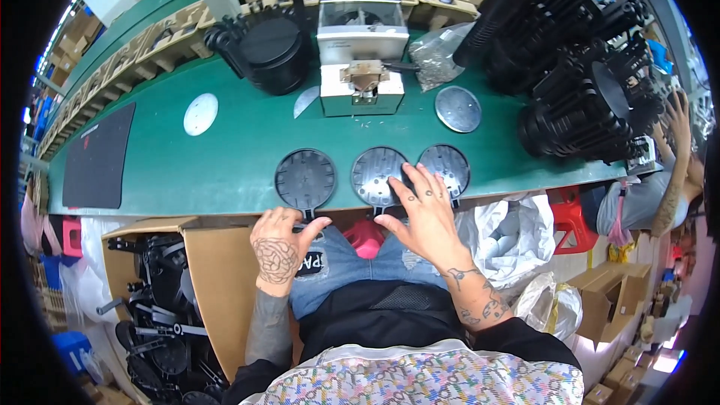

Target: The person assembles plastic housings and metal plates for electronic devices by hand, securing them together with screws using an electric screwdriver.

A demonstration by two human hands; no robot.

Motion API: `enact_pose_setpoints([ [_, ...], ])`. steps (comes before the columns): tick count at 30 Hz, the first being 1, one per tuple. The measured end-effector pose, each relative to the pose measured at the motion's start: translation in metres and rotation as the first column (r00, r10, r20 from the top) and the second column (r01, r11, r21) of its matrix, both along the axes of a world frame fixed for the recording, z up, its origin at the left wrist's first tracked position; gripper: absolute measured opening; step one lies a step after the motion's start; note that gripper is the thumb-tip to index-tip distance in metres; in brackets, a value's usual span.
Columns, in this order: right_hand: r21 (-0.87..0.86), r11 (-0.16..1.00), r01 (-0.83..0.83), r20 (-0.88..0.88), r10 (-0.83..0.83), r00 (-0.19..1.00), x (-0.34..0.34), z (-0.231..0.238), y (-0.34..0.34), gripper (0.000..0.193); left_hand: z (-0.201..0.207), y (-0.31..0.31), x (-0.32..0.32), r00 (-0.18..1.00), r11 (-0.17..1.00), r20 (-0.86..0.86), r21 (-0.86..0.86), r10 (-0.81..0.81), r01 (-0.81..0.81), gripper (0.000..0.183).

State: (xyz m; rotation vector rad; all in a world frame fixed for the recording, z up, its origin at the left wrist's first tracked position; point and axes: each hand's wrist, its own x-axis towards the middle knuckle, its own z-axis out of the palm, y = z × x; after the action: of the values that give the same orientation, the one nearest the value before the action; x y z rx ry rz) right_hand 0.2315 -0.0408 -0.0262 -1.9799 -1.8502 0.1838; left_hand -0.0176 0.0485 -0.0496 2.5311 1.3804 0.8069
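Three round black plastic discs with short tabs toward me lie in a row along the table's front edge: a left disc (305,180), a middle disc (375,172) and a right disc (450,169). My right hand (427,217) is spread, its fingertips over the right part of the middle disc and its thumb near that disc's tab. It partly covers the gap to the right disc. My left hand (281,244) is at the table edge just below the left disc, thumb held apart near the tab and nothing visible in it.
Behind the discs stands a small white machine (361,94) with a metal head. Stacked black parts (274,49) flank it, with a taller pile (577,97) at right. Round plates (457,109), a dark mat (100,157), a parts-filled carton (217,292) and a white bag (525,217) lie around.
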Motion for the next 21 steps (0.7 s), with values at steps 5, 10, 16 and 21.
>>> enact_pose_setpoints([
  [5,0.188,0.978,0.088,-0.089,-0.072,0.993,0.04,0.009,0.015,0.058,-0.004,0.006,0.007,0.998,0.995,0.048,0.093,-0.028,0.024,0.052],
  [10,0.16,0.873,0.461,-0.038,-0.462,0.886,0.129,-0.002,0.064,0.094,-0.023,0.014,0.022,0.985,0.99,0.12,0.081,-0.123,0.113,0.054],
  [16,0.04,0.904,0.425,-0.116,-0.418,0.901,0.146,-0.003,0.083,0.099,-0.021,0.011,0.037,0.985,0.988,0.112,0.092,-0.131,0.121,0.062],
  [21,0.165,0.89,0.424,-0.102,-0.412,0.905,0.145,-0.004,0.069,0.091,0.004,0.005,0.056,0.946,0.956,0.175,0.158,-0.274,0.247,0.063],
])
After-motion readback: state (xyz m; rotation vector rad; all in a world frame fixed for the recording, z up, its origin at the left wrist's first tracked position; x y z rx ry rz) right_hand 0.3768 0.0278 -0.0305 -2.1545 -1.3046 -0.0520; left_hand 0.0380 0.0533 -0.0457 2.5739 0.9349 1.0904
